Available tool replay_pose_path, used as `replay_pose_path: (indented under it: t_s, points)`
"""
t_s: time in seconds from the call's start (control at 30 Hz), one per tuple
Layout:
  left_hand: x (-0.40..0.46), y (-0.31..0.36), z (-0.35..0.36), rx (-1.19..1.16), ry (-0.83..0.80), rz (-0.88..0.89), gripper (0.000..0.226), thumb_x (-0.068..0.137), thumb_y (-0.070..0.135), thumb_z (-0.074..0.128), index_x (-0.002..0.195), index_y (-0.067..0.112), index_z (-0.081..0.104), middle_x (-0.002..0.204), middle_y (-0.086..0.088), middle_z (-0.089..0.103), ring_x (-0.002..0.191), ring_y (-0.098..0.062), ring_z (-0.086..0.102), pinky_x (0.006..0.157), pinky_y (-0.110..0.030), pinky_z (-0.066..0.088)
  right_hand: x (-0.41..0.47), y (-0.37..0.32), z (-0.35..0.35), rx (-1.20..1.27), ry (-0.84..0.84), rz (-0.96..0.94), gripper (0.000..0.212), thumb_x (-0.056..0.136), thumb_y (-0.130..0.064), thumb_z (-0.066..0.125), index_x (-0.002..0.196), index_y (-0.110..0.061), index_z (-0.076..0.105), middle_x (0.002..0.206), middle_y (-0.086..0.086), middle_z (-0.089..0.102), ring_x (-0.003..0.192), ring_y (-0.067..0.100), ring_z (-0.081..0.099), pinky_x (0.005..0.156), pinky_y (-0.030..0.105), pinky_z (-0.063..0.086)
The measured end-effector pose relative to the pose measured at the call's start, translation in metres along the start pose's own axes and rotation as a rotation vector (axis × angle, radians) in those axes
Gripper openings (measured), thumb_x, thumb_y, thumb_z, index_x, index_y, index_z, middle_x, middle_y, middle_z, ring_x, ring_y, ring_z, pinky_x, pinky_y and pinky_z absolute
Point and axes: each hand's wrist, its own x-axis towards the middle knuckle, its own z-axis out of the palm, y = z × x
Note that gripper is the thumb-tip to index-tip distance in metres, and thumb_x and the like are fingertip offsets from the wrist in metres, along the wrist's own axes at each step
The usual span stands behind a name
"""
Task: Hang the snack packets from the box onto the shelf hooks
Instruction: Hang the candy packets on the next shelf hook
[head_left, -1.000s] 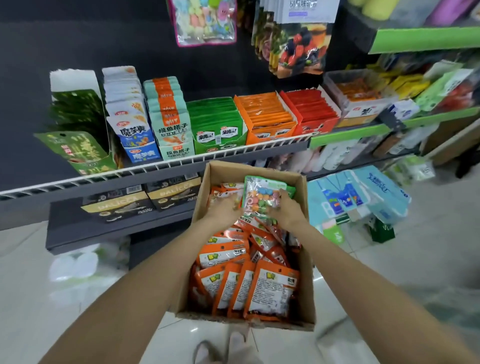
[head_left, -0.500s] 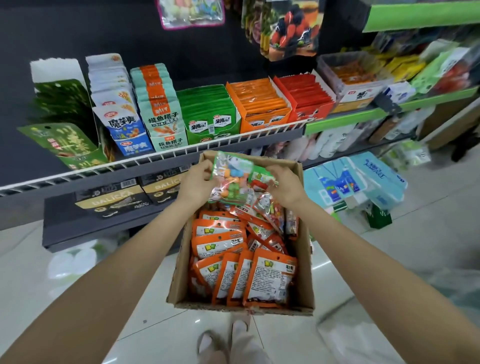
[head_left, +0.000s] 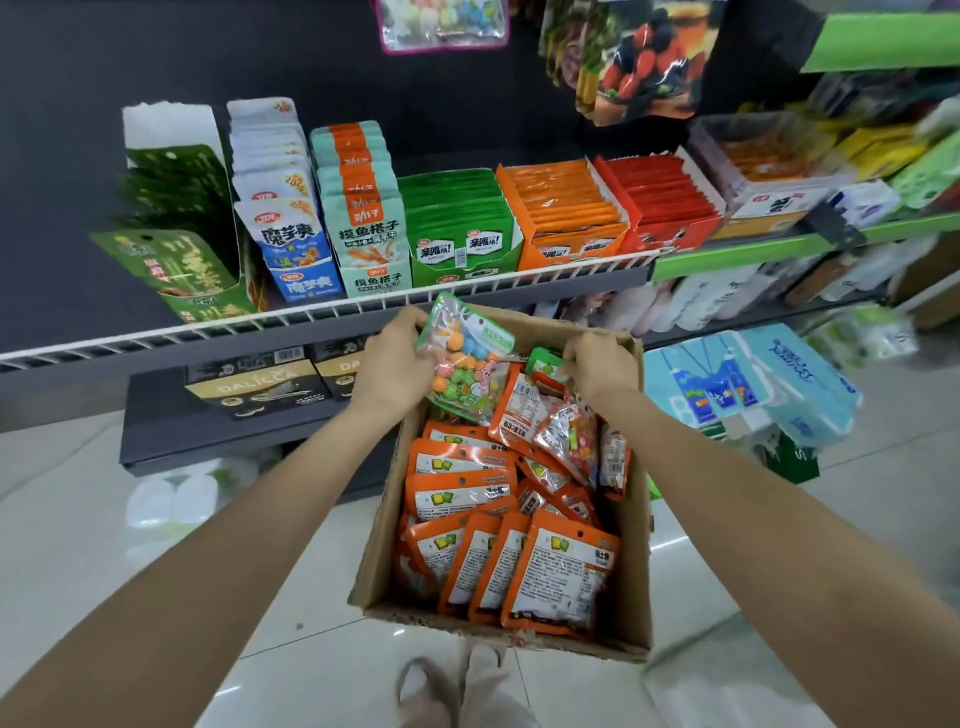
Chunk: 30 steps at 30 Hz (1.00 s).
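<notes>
Hands (head_left: 493, 364) over box (head_left: 636, 597), left gripping candy packet (head_left: 465, 371)

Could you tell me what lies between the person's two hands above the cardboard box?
In the head view, the clear candy packet spans from left hand towards right hand.

Wire-fronted shelf (head_left: 332, 312), snack display boxes (head_left: 462, 228) in a row on it

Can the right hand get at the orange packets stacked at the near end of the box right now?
Probably yes. The right hand is at the far end of the box, pinching a green-edged packet. The orange packets lie uncovered on top, with nothing above them.
</notes>
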Motion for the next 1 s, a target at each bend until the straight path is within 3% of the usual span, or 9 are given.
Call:
replay_pose_path:
  t_s: [0.27,0.4,0.47,0.57,0.67,0.73,0.8,0.9,1.0]
  points:
    - [0.004,0.002,-0.009,-0.03,0.059,-0.022,0.017,0.089,0.01,0.062,0.104,0.011,0.054,0.105,-0.01,0.066,0.09,-0.028,0.061,0.07,-0.031,0.042,-0.016,0.011,-0.027,-0.013,0.141,-0.21,0.019,0.095,-0.017,0.05,0.109,-0.011,0.061,0.104,0.013,0.066,0.095,0.035,0.06,0.069,0.036,0.043]
    - [0.005,0.017,-0.018,0.001,0.123,0.079,0.033,0.09,0.005,0.056,0.117,0.016,0.042,0.09,-0.016,0.067,0.069,-0.029,0.059,0.06,-0.037,0.044,-0.019,-0.001,-0.069,0.193,0.195,-0.353,0.035,0.09,-0.001,0.049,0.124,-0.012,0.048,0.084,0.011,0.055,0.073,0.026,0.052,0.062,0.036,0.039]
    - [0.004,0.031,-0.025,0.043,0.162,0.192,0.049,0.088,0.0,0.055,0.128,0.025,0.04,0.077,-0.017,0.064,0.053,-0.022,0.053,0.057,-0.04,0.046,-0.017,-0.011,-0.097,0.336,0.207,-0.339,0.029,0.09,-0.001,0.051,0.116,-0.01,0.06,0.078,0.004,0.056,0.064,0.016,0.047,0.068,0.034,0.045]
    - [0.004,0.057,-0.037,0.155,0.202,0.322,0.041,0.092,0.005,0.055,0.125,0.029,0.057,0.093,-0.01,0.071,0.048,-0.016,0.05,0.06,-0.037,0.051,-0.016,-0.026,-0.134,0.498,0.16,-0.319,0.016,0.092,-0.006,0.054,0.095,-0.002,0.069,0.085,0.005,0.066,0.061,0.008,0.057,0.061,0.014,0.05]
    - [0.004,0.082,-0.05,0.2,0.225,0.384,0.036,0.094,0.009,0.052,0.123,0.027,0.062,0.109,-0.004,0.071,0.058,-0.016,0.056,0.063,-0.035,0.053,-0.012,-0.04,-0.161,0.65,0.066,-0.359,0.018,0.09,-0.004,0.053,0.094,-0.002,0.07,0.086,0.011,0.071,0.074,0.018,0.069,0.077,0.034,0.058]
    - [0.004,0.096,-0.059,0.236,0.261,0.398,0.036,0.094,0.009,0.051,0.124,0.026,0.061,0.109,-0.005,0.071,0.076,-0.022,0.064,0.069,-0.034,0.052,-0.008,-0.048,-0.178,0.618,0.06,-0.41,0.017,0.084,-0.002,0.059,0.095,-0.005,0.071,0.086,0.011,0.072,0.081,0.018,0.069,0.083,0.027,0.055]
    - [0.005,0.108,-0.071,0.246,0.311,0.378,0.036,0.094,0.009,0.05,0.124,0.025,0.062,0.105,-0.007,0.072,0.082,-0.027,0.065,0.065,-0.027,0.045,-0.004,-0.056,-0.194,0.51,0.174,-0.464,0.009,0.081,-0.008,0.068,0.089,-0.009,0.072,0.081,0.005,0.07,0.079,0.013,0.066,0.073,0.01,0.049]
    - [0.008,0.122,-0.09,0.247,0.383,0.348,0.037,0.094,0.008,0.048,0.124,0.026,0.062,0.102,-0.008,0.072,0.081,-0.03,0.063,0.061,-0.029,0.037,0.008,-0.066,-0.214,0.449,0.377,-0.532,0.005,0.081,-0.019,0.07,0.077,-0.02,0.069,0.078,-0.002,0.065,0.079,0.015,0.063,0.072,0.031,0.052]
    - [0.012,0.134,-0.111,0.218,0.459,0.318,0.038,0.094,0.006,0.047,0.124,0.025,0.062,0.095,-0.009,0.071,0.075,-0.027,0.061,0.059,-0.027,0.034,0.025,-0.076,-0.233,0.428,0.476,-0.563,0.004,0.082,-0.025,0.07,0.082,-0.021,0.071,0.094,0.001,0.052,0.091,0.013,0.046,0.071,0.03,0.041]
